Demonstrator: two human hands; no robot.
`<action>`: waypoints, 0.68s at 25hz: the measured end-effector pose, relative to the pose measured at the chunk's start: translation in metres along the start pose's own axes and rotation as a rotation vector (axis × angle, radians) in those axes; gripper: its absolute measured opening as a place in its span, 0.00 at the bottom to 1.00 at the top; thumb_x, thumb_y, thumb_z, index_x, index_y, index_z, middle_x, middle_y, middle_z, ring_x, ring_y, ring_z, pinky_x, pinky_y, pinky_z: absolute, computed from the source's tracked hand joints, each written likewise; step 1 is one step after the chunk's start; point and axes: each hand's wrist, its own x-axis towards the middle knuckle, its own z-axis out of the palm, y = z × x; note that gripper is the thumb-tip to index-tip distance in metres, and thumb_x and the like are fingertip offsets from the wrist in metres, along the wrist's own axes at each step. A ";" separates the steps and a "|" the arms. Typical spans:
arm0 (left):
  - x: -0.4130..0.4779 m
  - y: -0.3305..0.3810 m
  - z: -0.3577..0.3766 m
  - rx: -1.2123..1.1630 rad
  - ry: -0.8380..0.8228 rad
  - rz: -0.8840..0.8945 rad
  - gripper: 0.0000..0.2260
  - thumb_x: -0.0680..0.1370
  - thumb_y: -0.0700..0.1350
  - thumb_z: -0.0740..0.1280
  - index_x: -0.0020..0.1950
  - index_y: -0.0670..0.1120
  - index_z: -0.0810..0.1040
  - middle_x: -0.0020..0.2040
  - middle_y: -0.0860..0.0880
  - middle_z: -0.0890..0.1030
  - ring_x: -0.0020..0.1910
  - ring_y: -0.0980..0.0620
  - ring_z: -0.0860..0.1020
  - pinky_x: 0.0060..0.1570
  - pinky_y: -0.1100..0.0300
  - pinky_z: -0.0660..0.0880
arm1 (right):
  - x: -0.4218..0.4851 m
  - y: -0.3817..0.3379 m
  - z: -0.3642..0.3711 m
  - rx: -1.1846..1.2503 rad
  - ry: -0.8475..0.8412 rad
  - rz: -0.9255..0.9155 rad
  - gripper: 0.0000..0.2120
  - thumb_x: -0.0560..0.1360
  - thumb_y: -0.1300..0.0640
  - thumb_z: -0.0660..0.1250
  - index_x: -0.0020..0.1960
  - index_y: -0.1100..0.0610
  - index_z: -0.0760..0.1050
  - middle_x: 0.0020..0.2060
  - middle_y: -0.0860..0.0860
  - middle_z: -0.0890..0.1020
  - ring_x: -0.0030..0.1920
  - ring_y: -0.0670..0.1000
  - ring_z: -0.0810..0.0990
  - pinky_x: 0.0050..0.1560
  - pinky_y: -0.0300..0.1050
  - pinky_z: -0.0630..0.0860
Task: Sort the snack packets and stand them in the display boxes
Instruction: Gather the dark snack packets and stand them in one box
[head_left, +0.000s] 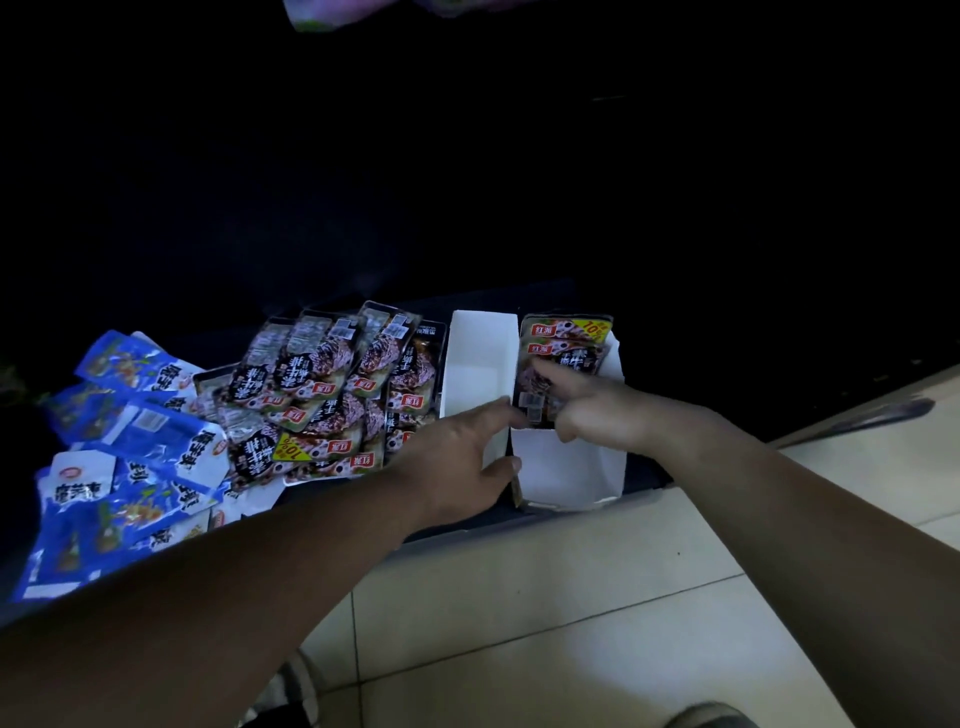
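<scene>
Two white display boxes stand side by side on a dark surface. In the right box (571, 470), a few black-and-red packets (563, 358) stand against its far end. My right hand (587, 402) pinches the nearest standing packet, index finger laid across its face. My left hand (462, 462) grips the near wall of the left box (475, 358), thumb on one side and fingers on the other; that box looks to hold nothing. A heap of black-and-red packets (332, 395) lies left of the boxes, and blue-and-white packets (130, 441) lie further left.
The dark surface ends at a front edge (467, 527), with pale floor tiles (597, 597) below it. Everything beyond the boxes is in darkness. A shoe tip (711, 716) shows at the bottom of the view.
</scene>
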 end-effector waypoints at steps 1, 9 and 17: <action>0.000 0.000 -0.002 -0.002 -0.013 -0.024 0.20 0.79 0.55 0.67 0.71 0.63 0.68 0.65 0.52 0.80 0.60 0.50 0.80 0.55 0.55 0.78 | 0.000 0.003 0.000 -0.009 0.016 -0.005 0.48 0.71 0.60 0.66 0.80 0.32 0.47 0.82 0.47 0.54 0.80 0.54 0.57 0.73 0.52 0.66; 0.012 0.020 0.009 -0.247 -0.025 -0.119 0.24 0.77 0.45 0.67 0.71 0.61 0.71 0.61 0.54 0.80 0.51 0.57 0.82 0.54 0.56 0.80 | -0.027 -0.002 -0.002 0.233 0.140 -0.146 0.32 0.76 0.71 0.60 0.78 0.52 0.67 0.73 0.52 0.72 0.74 0.51 0.68 0.67 0.44 0.67; 0.001 -0.012 -0.002 -0.085 0.239 -0.191 0.25 0.77 0.53 0.68 0.75 0.57 0.70 0.80 0.52 0.57 0.74 0.46 0.67 0.67 0.54 0.71 | -0.044 0.004 0.015 0.065 0.431 -0.209 0.12 0.81 0.45 0.64 0.61 0.45 0.80 0.51 0.41 0.82 0.56 0.44 0.80 0.62 0.48 0.77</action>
